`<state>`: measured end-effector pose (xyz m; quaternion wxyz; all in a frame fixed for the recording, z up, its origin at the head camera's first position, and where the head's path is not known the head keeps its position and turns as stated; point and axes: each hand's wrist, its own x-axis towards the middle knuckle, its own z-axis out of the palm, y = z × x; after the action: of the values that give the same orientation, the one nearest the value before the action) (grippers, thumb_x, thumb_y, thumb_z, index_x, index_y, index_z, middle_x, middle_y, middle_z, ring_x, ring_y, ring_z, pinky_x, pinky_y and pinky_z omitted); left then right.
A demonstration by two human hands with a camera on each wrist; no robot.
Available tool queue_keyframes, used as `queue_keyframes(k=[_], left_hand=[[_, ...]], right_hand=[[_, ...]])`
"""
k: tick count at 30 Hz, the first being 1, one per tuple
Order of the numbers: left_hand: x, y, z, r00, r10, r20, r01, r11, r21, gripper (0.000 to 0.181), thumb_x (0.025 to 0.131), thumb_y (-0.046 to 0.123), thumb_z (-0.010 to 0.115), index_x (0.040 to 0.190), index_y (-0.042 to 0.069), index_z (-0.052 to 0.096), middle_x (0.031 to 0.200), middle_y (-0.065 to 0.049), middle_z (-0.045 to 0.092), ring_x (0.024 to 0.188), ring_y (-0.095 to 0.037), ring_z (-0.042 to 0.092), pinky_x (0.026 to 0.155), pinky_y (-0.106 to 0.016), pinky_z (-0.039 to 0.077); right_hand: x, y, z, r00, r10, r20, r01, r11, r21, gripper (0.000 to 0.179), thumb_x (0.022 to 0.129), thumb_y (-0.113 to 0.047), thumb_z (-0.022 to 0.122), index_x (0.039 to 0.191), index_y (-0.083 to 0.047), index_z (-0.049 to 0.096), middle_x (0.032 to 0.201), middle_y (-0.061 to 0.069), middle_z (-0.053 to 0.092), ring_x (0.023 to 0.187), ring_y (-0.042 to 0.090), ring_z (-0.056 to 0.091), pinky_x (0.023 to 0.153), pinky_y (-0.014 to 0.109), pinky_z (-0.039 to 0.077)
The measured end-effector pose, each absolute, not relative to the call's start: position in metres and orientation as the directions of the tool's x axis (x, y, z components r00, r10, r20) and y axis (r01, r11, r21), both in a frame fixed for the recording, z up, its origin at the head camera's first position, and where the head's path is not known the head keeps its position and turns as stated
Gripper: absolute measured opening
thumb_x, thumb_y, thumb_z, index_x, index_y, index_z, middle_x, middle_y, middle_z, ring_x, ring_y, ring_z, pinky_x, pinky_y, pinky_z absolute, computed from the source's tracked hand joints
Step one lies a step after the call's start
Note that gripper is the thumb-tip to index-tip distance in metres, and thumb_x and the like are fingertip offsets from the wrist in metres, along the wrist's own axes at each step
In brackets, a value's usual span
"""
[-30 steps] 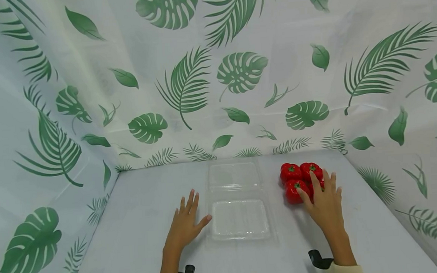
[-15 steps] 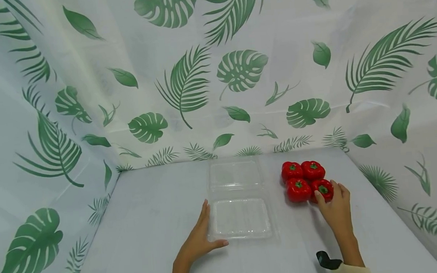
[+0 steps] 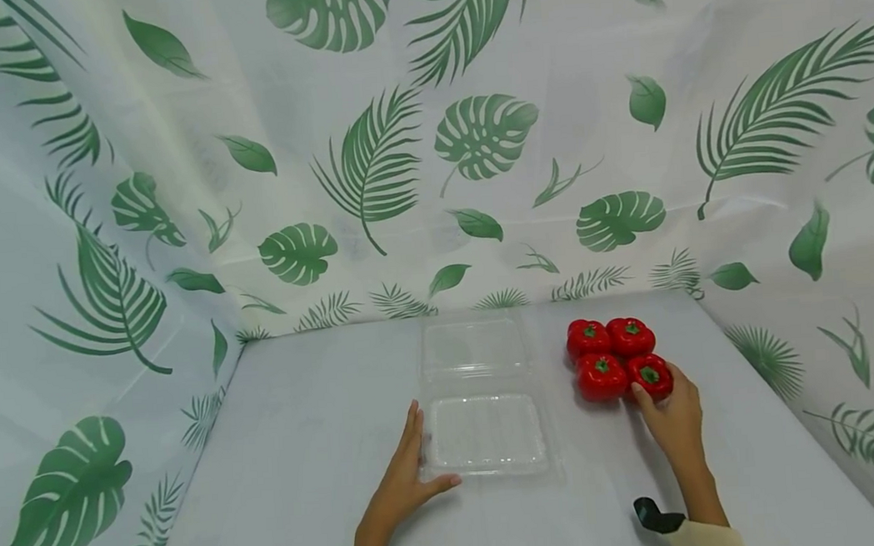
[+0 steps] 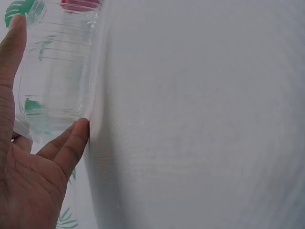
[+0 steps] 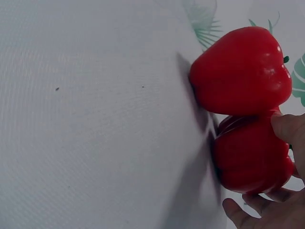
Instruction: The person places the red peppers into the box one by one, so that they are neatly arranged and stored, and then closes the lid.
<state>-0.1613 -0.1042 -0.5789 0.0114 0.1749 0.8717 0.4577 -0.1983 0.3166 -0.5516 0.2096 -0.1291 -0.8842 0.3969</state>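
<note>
Several red bell peppers (image 3: 600, 356) sit in a tight cluster on the white table (image 3: 305, 448). My right hand (image 3: 663, 401) grips the near right pepper (image 3: 646, 373), which rests on the table. In the right wrist view the thumb (image 5: 288, 129) and curled fingers (image 5: 248, 210) clasp that pepper (image 5: 250, 157), and another pepper (image 5: 240, 71) touches it. A clear plastic clamshell container (image 3: 484, 433) lies open, its lid (image 3: 473, 346) folded back. My left hand (image 3: 418, 462) touches its front left corner with straight fingers. The left wrist view shows that hand (image 4: 33, 157) against the container (image 4: 57, 71).
A white cloth printed with green leaves (image 3: 370, 168) hangs behind and on both sides of the table. Bare tabletop lies left of the container and in front of both hands.
My left hand slid right and nearer, onto the container's front left corner. My right hand drew back from over the peppers and closed round the near right one.
</note>
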Motion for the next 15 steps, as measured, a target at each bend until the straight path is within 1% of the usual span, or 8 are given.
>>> queue_keyframes(k=[3,8,10,15], left_hand=[[-0.1607,-0.1035,-0.5796,-0.939,0.31,0.151,0.298,0.51,0.807,0.113,0.079,0.041,0.08,0.157,0.004,0.007,0.166,-0.011,-0.002,0.147,-0.036,0.026,0.099,-0.039,0.054],[-0.1599,-0.1016,-0.5806,-0.943,0.293,0.156,0.288,0.488,0.824,0.107,0.083,0.042,0.076,0.157,0.007,0.008,0.167,-0.005,-0.002,0.142,-0.034,0.038,0.098,-0.039,0.054],[-0.1596,-0.1012,-0.5809,-0.947,0.286,0.148,0.277,0.49,0.827,0.107,0.083,0.044,0.075,0.158,0.009,0.007,0.167,-0.003,-0.003,0.142,-0.035,0.037,0.101,-0.04,0.052],[-0.1582,-0.101,-0.5804,-0.948,0.285,0.14,0.271,0.496,0.825,0.107,0.084,0.044,0.075,0.158,0.009,0.006,0.166,-0.004,-0.003,0.145,-0.037,0.031,0.103,-0.043,0.05]], right_hand=[[-0.1986,0.3167,-0.5529,-0.883,0.403,0.239,0.085,0.639,-0.764,0.072,0.093,-0.019,0.066,0.149,0.005,0.027,0.146,0.032,0.039,0.135,0.046,0.037,0.107,0.065,0.037],[-0.1993,0.3186,-0.5539,-0.889,0.417,0.188,0.127,0.619,-0.775,0.08,0.092,-0.022,0.067,0.152,0.002,0.02,0.148,0.03,0.036,0.132,0.045,0.039,0.104,0.063,0.042],[-0.2003,0.3199,-0.5546,-0.892,0.417,0.178,0.132,0.614,-0.778,0.082,0.092,-0.022,0.069,0.153,0.001,0.019,0.149,0.031,0.034,0.134,0.046,0.038,0.105,0.063,0.041],[-0.2028,0.3226,-0.5577,-0.901,0.397,0.175,0.134,0.639,-0.757,0.087,0.09,-0.018,0.071,0.154,0.001,0.016,0.148,0.033,0.033,0.133,0.047,0.036,0.105,0.063,0.04]])
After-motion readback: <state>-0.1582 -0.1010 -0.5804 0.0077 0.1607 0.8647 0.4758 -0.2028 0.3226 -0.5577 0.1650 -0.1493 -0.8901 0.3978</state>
